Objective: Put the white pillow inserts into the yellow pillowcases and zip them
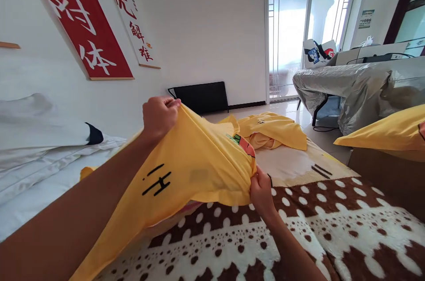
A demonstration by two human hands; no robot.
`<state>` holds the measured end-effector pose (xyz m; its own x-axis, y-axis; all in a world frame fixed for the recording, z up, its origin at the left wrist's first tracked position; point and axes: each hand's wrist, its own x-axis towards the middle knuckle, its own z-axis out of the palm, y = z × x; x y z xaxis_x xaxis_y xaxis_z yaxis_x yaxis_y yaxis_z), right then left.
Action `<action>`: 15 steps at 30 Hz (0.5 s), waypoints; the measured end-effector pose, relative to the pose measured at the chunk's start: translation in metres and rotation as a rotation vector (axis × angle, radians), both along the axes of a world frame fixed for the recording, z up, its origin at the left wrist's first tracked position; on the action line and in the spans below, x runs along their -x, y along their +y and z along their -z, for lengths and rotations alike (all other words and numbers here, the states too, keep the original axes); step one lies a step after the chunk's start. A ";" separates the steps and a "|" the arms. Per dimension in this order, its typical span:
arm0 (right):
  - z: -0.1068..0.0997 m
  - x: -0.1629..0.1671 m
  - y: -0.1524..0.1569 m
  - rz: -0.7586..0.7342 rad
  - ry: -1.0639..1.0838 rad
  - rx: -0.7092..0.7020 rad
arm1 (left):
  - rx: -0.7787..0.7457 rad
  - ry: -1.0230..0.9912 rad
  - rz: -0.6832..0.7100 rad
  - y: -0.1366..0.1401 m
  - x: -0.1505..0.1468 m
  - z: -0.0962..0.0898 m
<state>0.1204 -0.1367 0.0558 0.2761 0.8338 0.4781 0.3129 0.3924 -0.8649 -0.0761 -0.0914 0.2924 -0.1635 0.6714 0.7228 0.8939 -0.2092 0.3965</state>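
Observation:
A yellow printed cloth [202, 161] with black "Hi" lettering and a carrot picture is stretched between my two hands over the bed. My left hand [161, 115] is closed in a fist on its raised upper edge. Lower down and to the right, my right hand [261, 188] grips the cloth beside the carrot print, fingers partly hidden. Part of the cloth slopes toward the bottom left, under my left forearm. Beyond it lies a bunched yellow fabric [282, 128] with similar lettering.
Under the cloth spreads a brown and white patterned blanket [318, 223]. A yellow pillow [381, 132] sits at the right edge. White bedding [40, 175] lies on the left by the wall. A plastic-covered table [352, 82] stands back right, and a black panel [202, 97] leans on the wall.

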 end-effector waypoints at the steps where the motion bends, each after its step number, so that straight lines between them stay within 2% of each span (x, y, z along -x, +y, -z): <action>1: -0.003 0.005 -0.019 0.028 0.067 -0.045 | -0.060 0.003 0.035 -0.005 -0.008 -0.011; 4: 0.005 0.030 -0.070 0.085 0.129 -0.056 | -0.154 -0.020 0.226 -0.021 -0.036 -0.035; 7: 0.023 0.068 -0.103 -0.051 -0.085 0.102 | -0.109 -0.018 0.378 -0.028 -0.050 -0.036; 9: 0.030 0.096 -0.114 -0.155 -0.227 0.188 | -0.074 0.028 0.396 -0.026 -0.044 -0.023; 11: 0.032 0.124 -0.122 -0.255 -0.295 0.275 | -0.055 0.056 0.361 -0.021 -0.026 -0.002; 14: 0.029 0.155 -0.138 -0.421 -0.358 0.444 | 0.059 0.023 0.248 -0.017 0.014 0.042; 15: 0.029 0.159 -0.145 -0.450 -0.358 0.455 | 0.127 0.024 0.223 -0.019 0.029 0.058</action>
<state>-0.0387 -0.2819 0.0270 -0.2481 0.9672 0.0539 0.4999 0.1755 -0.8481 -0.1055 -0.1107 0.2340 0.0146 0.7747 0.6322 0.8407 -0.3517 0.4116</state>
